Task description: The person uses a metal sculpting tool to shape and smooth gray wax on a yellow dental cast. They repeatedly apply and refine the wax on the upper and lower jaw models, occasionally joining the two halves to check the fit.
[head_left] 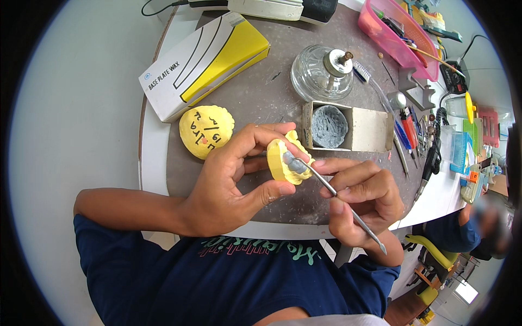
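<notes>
Yellow dental cast [276,162] with a grey patch [294,164] sits mid-frame. Left to right: a white-and-yellow box [204,65] at upper left, a second yellow cast [204,132] below it, the left hand [231,182] gripping the first cast, a glass burner [319,79] at upper centre, the right hand [367,198] pinching a metal carver [356,217], tip at the patch.

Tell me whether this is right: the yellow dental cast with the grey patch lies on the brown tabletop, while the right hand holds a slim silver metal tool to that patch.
Not on the brown tabletop: the head view shows the yellow dental cast held in the left hand. The right hand does hold the slim silver metal tool to the grey patch.
</notes>
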`<state>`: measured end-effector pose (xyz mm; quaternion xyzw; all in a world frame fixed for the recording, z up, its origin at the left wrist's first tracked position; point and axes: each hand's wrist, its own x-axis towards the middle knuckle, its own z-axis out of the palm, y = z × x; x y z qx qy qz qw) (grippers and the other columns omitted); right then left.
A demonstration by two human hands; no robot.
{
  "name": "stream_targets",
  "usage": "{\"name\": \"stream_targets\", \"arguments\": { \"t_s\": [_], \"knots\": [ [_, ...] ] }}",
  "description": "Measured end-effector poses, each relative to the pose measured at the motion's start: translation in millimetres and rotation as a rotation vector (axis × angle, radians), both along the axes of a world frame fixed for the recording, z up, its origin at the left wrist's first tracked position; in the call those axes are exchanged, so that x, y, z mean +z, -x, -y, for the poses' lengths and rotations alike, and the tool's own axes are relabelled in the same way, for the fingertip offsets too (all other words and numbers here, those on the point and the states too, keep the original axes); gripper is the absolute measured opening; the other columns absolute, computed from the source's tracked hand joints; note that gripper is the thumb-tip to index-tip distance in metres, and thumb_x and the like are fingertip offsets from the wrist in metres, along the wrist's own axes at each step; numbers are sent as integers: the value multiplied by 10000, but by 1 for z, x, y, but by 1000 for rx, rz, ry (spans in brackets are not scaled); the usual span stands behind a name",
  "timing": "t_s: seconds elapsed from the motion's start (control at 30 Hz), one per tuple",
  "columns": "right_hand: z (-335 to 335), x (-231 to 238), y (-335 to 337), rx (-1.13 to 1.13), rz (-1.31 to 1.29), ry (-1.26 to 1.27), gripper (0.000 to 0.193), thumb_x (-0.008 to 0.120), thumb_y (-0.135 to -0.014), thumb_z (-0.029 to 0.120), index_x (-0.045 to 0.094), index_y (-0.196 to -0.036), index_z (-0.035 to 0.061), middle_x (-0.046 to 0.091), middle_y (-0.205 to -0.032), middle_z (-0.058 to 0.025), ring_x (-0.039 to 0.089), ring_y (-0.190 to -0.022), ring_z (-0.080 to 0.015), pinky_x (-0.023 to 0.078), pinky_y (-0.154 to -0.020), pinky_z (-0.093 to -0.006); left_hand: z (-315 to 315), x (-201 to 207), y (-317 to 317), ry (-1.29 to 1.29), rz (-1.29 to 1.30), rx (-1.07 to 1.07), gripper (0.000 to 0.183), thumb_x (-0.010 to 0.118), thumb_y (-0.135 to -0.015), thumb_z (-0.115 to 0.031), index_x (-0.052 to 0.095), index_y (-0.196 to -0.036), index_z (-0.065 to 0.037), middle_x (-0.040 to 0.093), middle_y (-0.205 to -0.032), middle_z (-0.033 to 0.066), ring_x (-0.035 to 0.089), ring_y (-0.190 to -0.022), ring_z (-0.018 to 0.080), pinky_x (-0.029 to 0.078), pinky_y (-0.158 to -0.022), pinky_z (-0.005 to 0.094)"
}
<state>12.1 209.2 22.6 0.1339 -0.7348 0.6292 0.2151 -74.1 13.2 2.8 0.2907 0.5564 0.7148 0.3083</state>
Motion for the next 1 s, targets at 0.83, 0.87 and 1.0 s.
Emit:
{"name": "stream_targets", "arguments": {
  "t_s": [0.83,0.87,1.0],
  "knots": [
    [-47,36,44,-324,214,-54,122,665,-896,29,576,-960,-26,697,-919,-141,690,-858,-163,557,-727,-249,0,6,-2,5,82,-9,526,613,-959,-220,366,-1357,19,588,-1198,164,454,-1308,245,283,-1153,409],
    [-47,33,45,-309,200,-61,120,665,-897,28,578,-961,-25,697,-921,-140,691,-859,-164,560,-732,-253,0,5,-2,11,62,-8,514,623,-953,-218,377,-1343,11,591,-1195,165,452,-1311,248,278,-1156,413],
    [-41,35,43,-317,241,-26,120,663,-893,13,579,-967,-32,699,-920,-142,691,-853,-162,559,-730,-253,2,6,-2,36,55,-24,488,665,-926,-205,410,-1296,-13,609,-1177,171,442,-1324,255,258,-1165,421]
  ]
}}
